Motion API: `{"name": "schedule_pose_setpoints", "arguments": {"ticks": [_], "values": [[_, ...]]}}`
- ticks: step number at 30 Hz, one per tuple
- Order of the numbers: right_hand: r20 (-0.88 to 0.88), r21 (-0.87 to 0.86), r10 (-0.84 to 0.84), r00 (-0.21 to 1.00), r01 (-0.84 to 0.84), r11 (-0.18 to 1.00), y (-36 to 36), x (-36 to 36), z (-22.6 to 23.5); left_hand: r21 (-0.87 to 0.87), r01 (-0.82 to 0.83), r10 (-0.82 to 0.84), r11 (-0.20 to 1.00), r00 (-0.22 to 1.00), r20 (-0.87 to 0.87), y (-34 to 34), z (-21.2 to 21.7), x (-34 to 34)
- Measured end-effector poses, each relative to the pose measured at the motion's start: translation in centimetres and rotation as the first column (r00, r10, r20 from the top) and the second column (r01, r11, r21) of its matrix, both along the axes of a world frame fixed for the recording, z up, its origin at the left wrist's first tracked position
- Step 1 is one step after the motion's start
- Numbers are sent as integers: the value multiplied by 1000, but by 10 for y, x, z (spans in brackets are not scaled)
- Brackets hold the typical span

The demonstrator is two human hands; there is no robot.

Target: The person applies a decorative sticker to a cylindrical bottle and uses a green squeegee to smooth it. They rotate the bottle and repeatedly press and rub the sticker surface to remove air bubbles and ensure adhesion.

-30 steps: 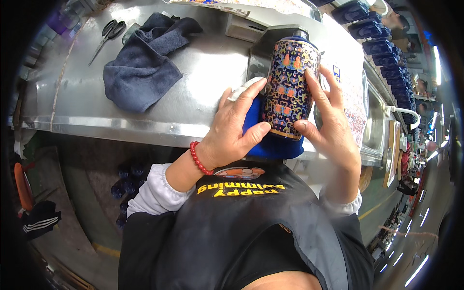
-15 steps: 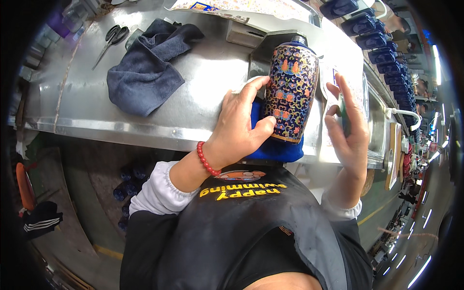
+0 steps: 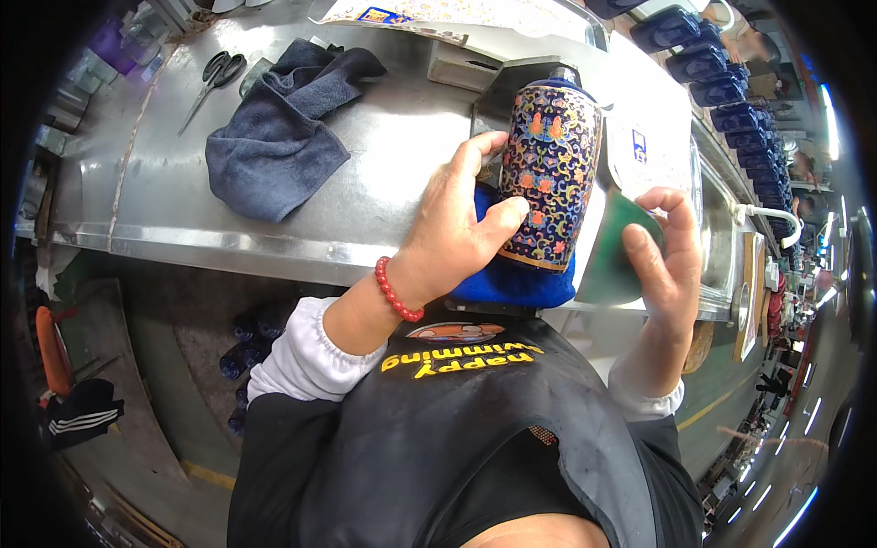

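Observation:
A dark blue bottle (image 3: 551, 178) with a colourful floral pattern lies on a blue cloth pad (image 3: 521, 285), its neck pointing away from me. My left hand (image 3: 457, 215), with a red bead bracelet at the wrist, holds the bottle's left side. The thumb presses on the patterned surface and the index finger reaches along the edge. To the right of the bottle, my right hand (image 3: 665, 247) pinches a thin, flat green sheet-like piece (image 3: 614, 260) between thumb and fingers. That piece is blurred, and it stands apart from the bottle.
A grey-blue cloth (image 3: 279, 137) and black-handled scissors (image 3: 212, 84) lie on the metal table (image 3: 183, 224) to the left. Printed sheets (image 3: 438, 18) are at the back. White paper (image 3: 644, 119) lies right of the bottle, beside a sink with a white tap (image 3: 772, 217). Blue bottles (image 3: 744, 119) line the far right.
My right hand has turned and lowered slightly, bringing the green piece's flat face into view. My left thumb has shifted up a little on the bottle.

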State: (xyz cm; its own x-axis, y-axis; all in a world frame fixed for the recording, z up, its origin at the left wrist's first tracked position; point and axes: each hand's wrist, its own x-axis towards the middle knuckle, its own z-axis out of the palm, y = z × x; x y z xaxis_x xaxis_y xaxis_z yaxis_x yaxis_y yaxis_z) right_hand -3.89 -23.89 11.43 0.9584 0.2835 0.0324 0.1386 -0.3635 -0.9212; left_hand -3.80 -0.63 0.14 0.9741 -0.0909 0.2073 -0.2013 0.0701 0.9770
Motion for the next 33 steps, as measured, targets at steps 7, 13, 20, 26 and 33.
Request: {"name": "schedule_pose_setpoints", "arguments": {"ticks": [7,13,20,26,33], "values": [[42,-342,228,973,-200,918,21,6,19,39,-11,10,999,1000,10,0,-4,0],[113,-603,307,945,-180,777,49,20,37,-19,-14,14,1000,1000,26,2,-8,1],[23,-720,385,923,-252,647,63,33,48,-13,3,-3,1000,1000,-11,8,-8,-2],[30,-703,421,906,-280,653,65,38,43,-49,10,-10,999,1000,-4,9,-9,-2],[-20,-676,407,913,-312,667,63,39,43,-57,12,-11,998,1000,25,10,-9,-3]]}}
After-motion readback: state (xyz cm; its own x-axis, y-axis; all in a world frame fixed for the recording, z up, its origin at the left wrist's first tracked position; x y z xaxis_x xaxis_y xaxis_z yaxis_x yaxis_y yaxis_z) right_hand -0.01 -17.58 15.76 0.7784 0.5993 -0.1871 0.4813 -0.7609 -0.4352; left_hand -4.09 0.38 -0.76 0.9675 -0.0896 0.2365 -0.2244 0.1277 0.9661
